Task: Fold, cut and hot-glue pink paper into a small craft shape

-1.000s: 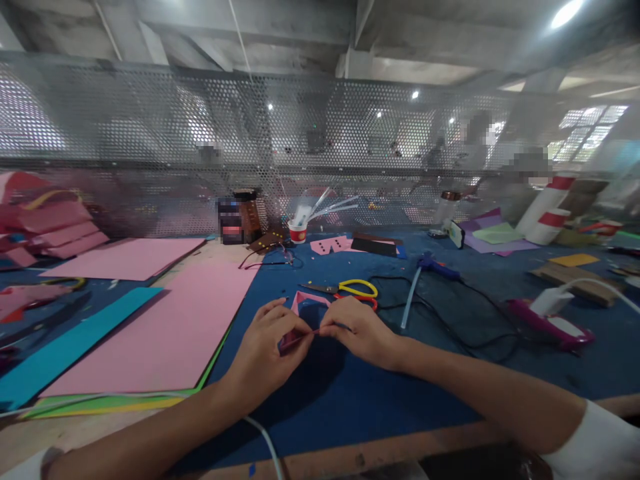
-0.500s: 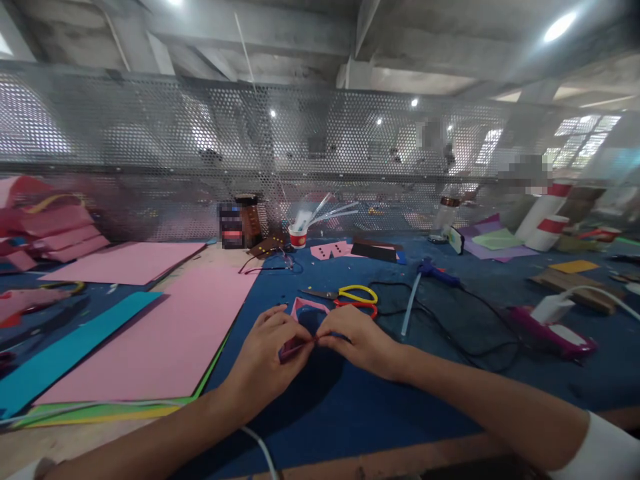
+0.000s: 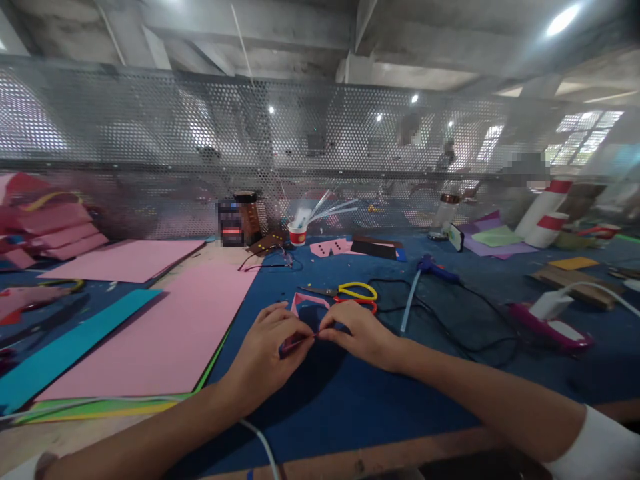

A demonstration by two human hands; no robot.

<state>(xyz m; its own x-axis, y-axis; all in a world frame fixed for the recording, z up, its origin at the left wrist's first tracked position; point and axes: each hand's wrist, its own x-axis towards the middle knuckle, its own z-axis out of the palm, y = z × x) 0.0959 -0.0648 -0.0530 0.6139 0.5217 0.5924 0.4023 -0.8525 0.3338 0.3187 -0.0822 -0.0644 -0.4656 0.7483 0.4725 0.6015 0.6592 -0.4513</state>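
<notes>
Just on the near side of the scissors [image 3: 330, 292], a folded pink paper strip [image 3: 296, 303] is pinched between thumb and fingers of the left hand [image 3: 270, 343] and right hand [image 3: 364, 335], fingertips nearly meeting. Right of the scissors lies a blue glue gun [image 3: 441, 270].

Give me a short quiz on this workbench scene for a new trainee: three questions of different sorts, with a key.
1. What colour is the folded paper strip that the left grip and the right grip are pinching?
2. Which thing holds the clear sticks?
A) the brown jar
B) the red-and-white cup
C) the purple paper
3. True or false: the scissors have one yellow handle and one red handle.

Key:
1. Pink
2. B
3. True
</notes>
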